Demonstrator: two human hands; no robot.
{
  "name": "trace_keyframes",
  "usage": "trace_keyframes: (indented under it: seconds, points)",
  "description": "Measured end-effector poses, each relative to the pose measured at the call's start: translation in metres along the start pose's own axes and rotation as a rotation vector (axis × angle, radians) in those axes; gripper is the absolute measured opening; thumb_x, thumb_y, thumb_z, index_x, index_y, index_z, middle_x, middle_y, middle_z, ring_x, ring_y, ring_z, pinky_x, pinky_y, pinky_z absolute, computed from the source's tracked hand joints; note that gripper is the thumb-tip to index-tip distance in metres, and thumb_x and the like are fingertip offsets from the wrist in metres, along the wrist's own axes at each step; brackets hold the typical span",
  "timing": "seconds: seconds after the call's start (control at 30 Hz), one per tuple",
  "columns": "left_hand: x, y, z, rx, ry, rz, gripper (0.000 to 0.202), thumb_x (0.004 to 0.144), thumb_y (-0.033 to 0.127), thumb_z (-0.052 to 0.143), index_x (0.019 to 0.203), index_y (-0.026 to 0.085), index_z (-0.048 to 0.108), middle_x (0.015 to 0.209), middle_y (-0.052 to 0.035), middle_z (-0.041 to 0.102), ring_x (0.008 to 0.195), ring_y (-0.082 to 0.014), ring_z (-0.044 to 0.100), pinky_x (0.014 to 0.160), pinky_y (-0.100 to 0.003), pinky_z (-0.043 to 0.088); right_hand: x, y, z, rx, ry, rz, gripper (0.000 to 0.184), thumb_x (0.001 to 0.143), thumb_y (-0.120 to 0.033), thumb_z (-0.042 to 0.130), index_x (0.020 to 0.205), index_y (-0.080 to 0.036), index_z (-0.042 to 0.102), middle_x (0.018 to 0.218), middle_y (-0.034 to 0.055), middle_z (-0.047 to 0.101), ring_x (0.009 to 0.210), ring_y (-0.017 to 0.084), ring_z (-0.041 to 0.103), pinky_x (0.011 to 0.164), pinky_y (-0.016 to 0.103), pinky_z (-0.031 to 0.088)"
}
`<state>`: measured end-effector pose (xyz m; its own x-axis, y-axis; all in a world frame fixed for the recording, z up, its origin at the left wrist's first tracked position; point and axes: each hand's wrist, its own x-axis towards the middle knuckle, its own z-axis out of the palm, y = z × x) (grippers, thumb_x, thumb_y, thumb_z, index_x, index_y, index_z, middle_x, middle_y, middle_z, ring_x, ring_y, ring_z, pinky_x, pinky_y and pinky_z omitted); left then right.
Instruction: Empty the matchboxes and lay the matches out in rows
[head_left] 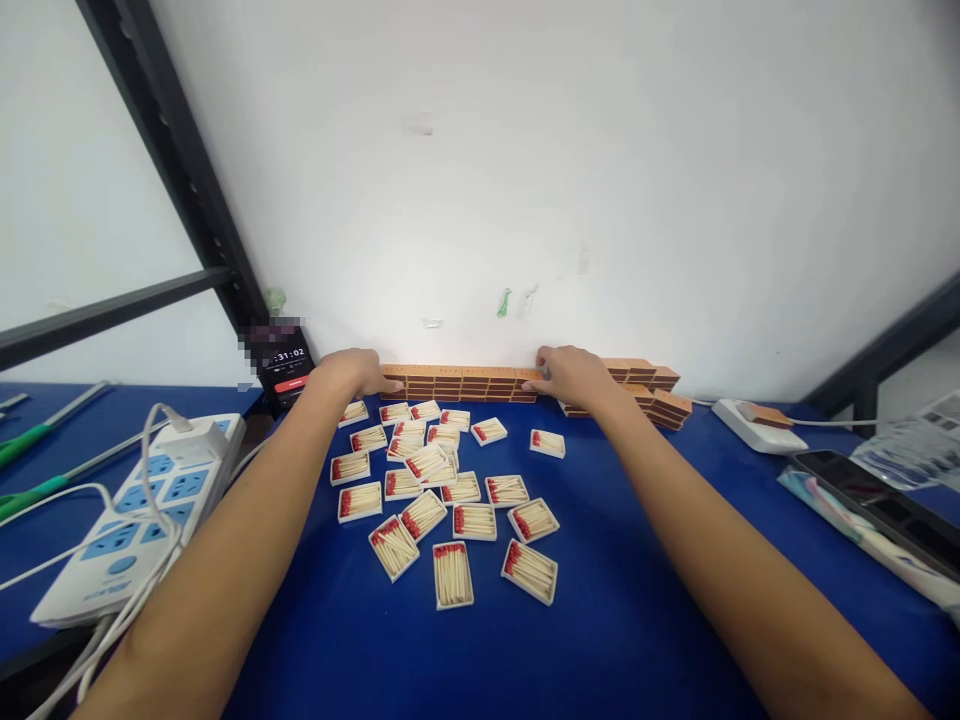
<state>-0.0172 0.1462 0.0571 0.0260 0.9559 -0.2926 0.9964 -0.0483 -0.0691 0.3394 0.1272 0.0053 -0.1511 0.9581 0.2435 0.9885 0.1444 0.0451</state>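
Observation:
A low row of stacked brown matchbox sleeves runs along the white wall at the back of the blue table. My left hand presses on the row's left end with fingers curled against it. My right hand presses on the row further right, fingers bent onto the sleeves. More sleeves are piled to the right of that hand. Several open matchbox trays full of red-tipped matches lie scattered on the table between my forearms.
A white and blue power strip with cables lies at the left. A black timer stands by the wall. A white device with a cord, a dark tray and papers sit at the right. Black shelf posts rise at both sides.

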Motion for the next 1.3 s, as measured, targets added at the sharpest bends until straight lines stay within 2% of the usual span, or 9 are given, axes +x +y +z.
trace_keyframes:
  seconds: [0.1,0.23,0.37,0.63,0.87,1.1,1.3]
  points:
    - [0.0,0.001,0.001,0.008,0.024,-0.007,0.077,0.071,0.087,0.065,0.102,0.018,0.083,0.101,-0.0212,0.082,0.096,-0.0396,0.076,0.084,-0.042,0.057,0.0,-0.001,0.003,-0.015,-0.006,0.026,0.047,0.09,-0.064,0.071,0.108,-0.021,0.068,0.101,0.016,0.075,0.094,0.035,0.071,0.075,0.041,0.05]
    - [-0.001,0.005,0.002,0.031,0.096,-0.026,0.086,0.073,0.087,0.064,0.12,0.017,0.079,0.125,-0.0244,0.076,0.112,-0.0404,0.073,0.089,-0.041,0.057,0.001,0.0,0.007,-0.009,-0.009,0.009,0.044,0.092,-0.063,0.07,0.107,-0.022,0.067,0.098,0.0136,0.075,0.091,0.033,0.071,0.075,0.041,0.05]
    - [-0.003,0.007,0.003,0.029,0.12,-0.029,0.093,0.071,0.088,0.066,0.128,0.016,0.075,0.134,-0.0261,0.072,0.119,-0.0422,0.07,0.093,-0.043,0.057,0.002,-0.002,0.009,0.005,-0.019,0.005,0.045,0.094,-0.065,0.068,0.108,-0.022,0.066,0.1,0.0136,0.075,0.092,0.032,0.07,0.076,0.04,0.05]
    - [0.0,0.009,0.007,0.018,0.157,-0.041,0.096,0.071,0.09,0.066,0.132,0.017,0.073,0.136,-0.0261,0.071,0.12,-0.0432,0.07,0.093,-0.044,0.057,0.003,-0.003,0.014,0.003,-0.004,-0.02,0.047,0.096,-0.065,0.064,0.111,-0.021,0.063,0.102,0.0154,0.075,0.092,0.032,0.071,0.075,0.038,0.049]
    - [0.003,0.007,0.009,0.006,0.172,-0.041,0.084,0.081,0.08,0.064,0.134,0.015,0.072,0.135,-0.0268,0.071,0.12,-0.0431,0.069,0.095,-0.046,0.057,0.002,-0.004,0.014,0.003,-0.006,-0.026,0.044,0.098,-0.062,0.063,0.112,-0.021,0.059,0.098,0.0146,0.075,0.091,0.032,0.071,0.074,0.037,0.048]
    - [0.003,0.007,0.009,0.005,0.186,-0.037,0.092,0.077,0.085,0.064,0.135,0.013,0.071,0.135,-0.0281,0.07,0.122,-0.0445,0.068,0.096,-0.047,0.057,-0.001,-0.011,0.009,0.007,-0.02,0.001,0.043,0.1,-0.06,0.06,0.114,-0.019,0.059,0.102,0.0168,0.075,0.094,0.034,0.071,0.077,0.04,0.049]
    - [0.002,0.008,0.009,-0.005,0.19,-0.033,0.093,0.074,0.087,0.065,0.132,0.015,0.072,0.134,-0.0281,0.071,0.12,-0.0449,0.069,0.096,-0.047,0.057,-0.006,-0.017,0.004,0.02,-0.028,0.021,0.047,0.099,-0.064,0.06,0.112,-0.019,0.058,0.104,0.0179,0.074,0.094,0.034,0.07,0.078,0.04,0.048]
